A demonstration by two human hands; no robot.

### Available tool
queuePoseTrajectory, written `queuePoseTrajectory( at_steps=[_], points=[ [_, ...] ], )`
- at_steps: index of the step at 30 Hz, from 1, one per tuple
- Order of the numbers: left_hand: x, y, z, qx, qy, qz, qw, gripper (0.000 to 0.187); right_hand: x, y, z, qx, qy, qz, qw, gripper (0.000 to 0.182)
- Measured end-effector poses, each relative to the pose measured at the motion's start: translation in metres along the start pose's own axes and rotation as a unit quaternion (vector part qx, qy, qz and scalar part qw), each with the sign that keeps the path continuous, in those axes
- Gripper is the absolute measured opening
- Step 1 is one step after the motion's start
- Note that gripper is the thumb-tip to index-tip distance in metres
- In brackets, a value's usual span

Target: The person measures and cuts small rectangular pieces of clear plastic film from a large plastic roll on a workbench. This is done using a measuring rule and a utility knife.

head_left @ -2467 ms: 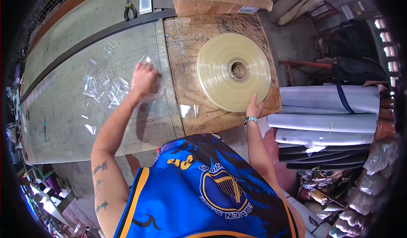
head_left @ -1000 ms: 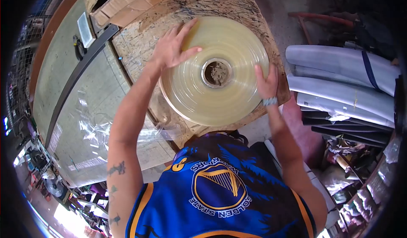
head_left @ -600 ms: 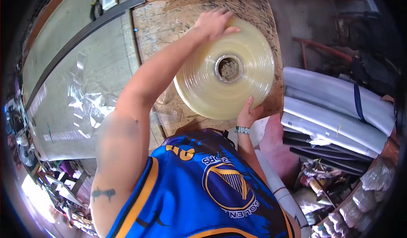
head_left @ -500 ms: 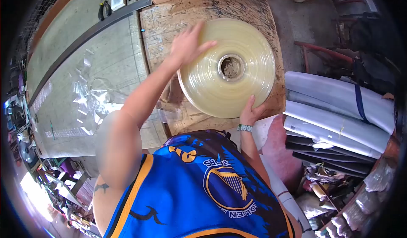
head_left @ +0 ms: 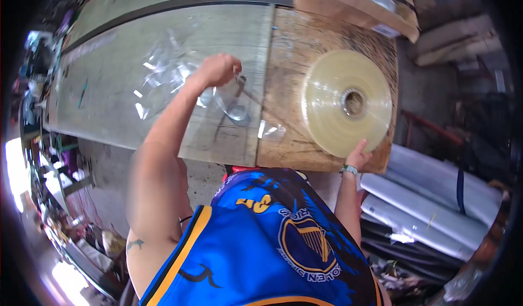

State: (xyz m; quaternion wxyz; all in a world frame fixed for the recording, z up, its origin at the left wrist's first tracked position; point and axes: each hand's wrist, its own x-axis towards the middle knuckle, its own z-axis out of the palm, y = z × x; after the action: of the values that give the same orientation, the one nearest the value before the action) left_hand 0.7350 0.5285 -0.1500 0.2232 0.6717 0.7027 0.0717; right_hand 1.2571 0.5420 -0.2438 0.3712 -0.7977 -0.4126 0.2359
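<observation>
A large, pale yellow roll of clear plastic film lies flat on the wooden part of the table, its round core hole facing up. My right hand grips its near edge, with the thumb on top and the fingers hidden underneath. My left hand is above the grey tabletop, its fingers curled closed. What they hold, if anything, I cannot make out. Just below that hand are a blurred brown tool-like piece and a round, shiny grey thing.
Crumpled clear plastic scraps lie across the grey surface. A cardboard box stands at the far side of the wood. Large silvery rolls are stacked at the right. A dark metal strip crosses the back of the table.
My left hand has come off the film roll and moved left over the grey tabletop, its fingers now curled. My right hand stays on the roll's edge. The view has shifted left.
</observation>
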Motion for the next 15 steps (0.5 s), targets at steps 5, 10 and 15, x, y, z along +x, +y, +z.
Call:
queuePoseTrajectory(
  at_steps=[5, 10, 15],
  points=[
    [0.002, -0.112, -0.044, 0.090, 0.040, -0.084, 0.992, 0.020, 0.005, 0.025, -0.001, -0.043, 0.005, 0.000, 0.999, 0.071],
    [-0.009, -0.203, -0.079, 0.053, -0.006, -0.108, 0.993, 0.027, 0.012, 0.050, -0.020, 0.056, -0.069, 0.034, 0.995, 0.069],
    [-0.020, -0.121, -0.110, -0.010, 0.088, -0.103, 0.991, 0.067, 0.060, 0.034, -0.045, -0.022, -0.008, -0.089, 0.996, 0.063]
  ],
)
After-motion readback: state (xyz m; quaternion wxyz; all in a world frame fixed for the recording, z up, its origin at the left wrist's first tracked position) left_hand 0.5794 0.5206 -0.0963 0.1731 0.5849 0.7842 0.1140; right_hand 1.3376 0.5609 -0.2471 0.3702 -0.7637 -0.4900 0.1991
